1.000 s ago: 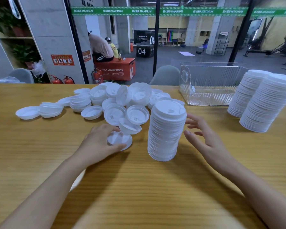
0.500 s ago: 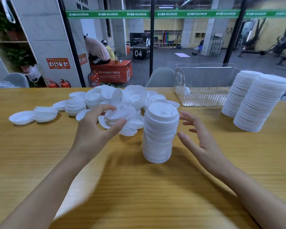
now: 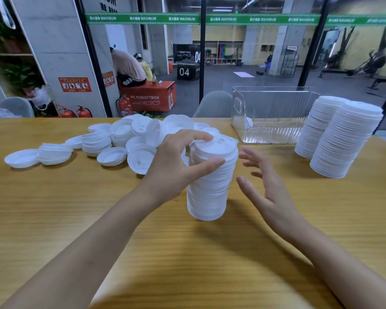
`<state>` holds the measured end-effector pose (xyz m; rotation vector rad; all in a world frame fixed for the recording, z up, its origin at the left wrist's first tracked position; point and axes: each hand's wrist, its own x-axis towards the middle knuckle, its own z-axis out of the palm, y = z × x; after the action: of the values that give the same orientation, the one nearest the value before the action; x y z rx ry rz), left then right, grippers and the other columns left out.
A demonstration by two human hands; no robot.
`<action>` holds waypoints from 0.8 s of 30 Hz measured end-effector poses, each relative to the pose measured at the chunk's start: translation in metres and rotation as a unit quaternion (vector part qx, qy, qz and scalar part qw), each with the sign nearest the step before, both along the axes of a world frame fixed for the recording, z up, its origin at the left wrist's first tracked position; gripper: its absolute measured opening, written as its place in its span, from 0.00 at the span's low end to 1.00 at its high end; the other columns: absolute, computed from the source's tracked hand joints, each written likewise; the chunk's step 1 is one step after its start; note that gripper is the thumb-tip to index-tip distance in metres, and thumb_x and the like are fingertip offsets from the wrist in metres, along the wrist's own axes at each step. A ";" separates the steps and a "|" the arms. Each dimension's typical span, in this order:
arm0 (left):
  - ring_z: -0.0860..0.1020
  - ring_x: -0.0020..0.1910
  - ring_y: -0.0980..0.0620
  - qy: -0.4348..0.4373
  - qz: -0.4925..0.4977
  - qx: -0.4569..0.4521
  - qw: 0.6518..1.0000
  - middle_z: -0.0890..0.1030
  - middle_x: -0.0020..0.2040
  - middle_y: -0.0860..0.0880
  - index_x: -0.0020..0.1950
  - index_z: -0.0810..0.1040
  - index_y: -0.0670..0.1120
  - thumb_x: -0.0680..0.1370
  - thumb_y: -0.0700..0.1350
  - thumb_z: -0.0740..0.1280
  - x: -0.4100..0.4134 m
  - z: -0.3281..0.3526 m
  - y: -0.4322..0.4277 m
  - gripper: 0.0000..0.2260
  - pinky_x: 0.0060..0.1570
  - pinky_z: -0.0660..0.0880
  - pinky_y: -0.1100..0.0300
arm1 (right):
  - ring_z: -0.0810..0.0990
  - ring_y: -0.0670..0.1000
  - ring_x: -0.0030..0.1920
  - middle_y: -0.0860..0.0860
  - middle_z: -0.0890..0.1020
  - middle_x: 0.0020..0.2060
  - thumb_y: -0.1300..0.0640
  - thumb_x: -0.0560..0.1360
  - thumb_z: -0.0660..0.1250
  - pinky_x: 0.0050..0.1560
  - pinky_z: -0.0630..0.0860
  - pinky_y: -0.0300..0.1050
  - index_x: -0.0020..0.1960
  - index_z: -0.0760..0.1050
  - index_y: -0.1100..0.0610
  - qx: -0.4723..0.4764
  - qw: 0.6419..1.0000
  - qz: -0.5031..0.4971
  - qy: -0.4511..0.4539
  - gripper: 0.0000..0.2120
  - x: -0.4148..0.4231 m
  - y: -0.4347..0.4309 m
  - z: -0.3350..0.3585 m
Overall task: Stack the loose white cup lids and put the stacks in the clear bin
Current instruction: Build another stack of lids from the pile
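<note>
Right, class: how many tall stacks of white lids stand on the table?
3: centre stack under the left hand; near-right stack; far-right stack, beside the clear bin. None seem hidden.

Bright and even, lit mostly from ceiling strips [image 3: 223, 10] far back in the hall. Casts only soft, faint shadows on the worktop [image 3: 54, 219], darkest at the foot of the middle stack of lids [image 3: 210, 192]. Washes that stack nearly pure white, blurring its layers. Leaves a pale sheen on the wood near the bottom edge. Glints on the ribbed walls of the clear bin [image 3: 276, 112]. Tilts the grey pillar [image 3: 60, 52] and bends the green band [image 3: 187, 18] toward the borders. Softens at the corners.
</note>
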<state>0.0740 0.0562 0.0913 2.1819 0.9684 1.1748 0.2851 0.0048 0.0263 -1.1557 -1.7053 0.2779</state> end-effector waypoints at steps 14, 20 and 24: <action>0.70 0.63 0.67 -0.008 0.016 -0.001 1.000 0.75 0.62 0.66 0.63 0.74 0.62 0.65 0.69 0.66 -0.011 -0.004 0.005 0.28 0.55 0.63 0.80 | 0.72 0.46 0.65 0.43 0.74 0.66 0.41 0.77 0.60 0.64 0.67 0.37 0.72 0.61 0.40 -0.007 1.000 0.006 0.001 0.25 0.001 -0.001 0.001; 0.73 0.60 0.60 0.020 0.112 -0.029 0.993 0.77 0.60 0.62 0.62 0.76 0.57 0.70 0.67 0.70 -0.060 -0.028 0.021 0.25 0.54 0.66 0.72 | 0.72 0.46 0.65 0.43 0.74 0.66 0.41 0.77 0.60 0.64 0.67 0.37 0.73 0.63 0.45 -0.010 1.000 0.006 -0.001 0.26 0.000 0.000 -0.001; 0.72 0.60 0.55 0.079 0.163 -0.048 0.982 0.76 0.54 0.64 0.58 0.78 0.54 0.71 0.54 0.75 -0.079 -0.058 0.026 0.18 0.59 0.68 0.62 | 0.72 0.47 0.66 0.43 0.73 0.66 0.41 0.77 0.60 0.65 0.68 0.39 0.74 0.63 0.47 -0.015 1.000 0.007 -0.008 0.27 0.000 0.001 -0.003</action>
<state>-0.0054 0.0824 0.0330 2.1192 1.4626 1.0777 0.2856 0.0061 0.0233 -1.1712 -1.7289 0.3058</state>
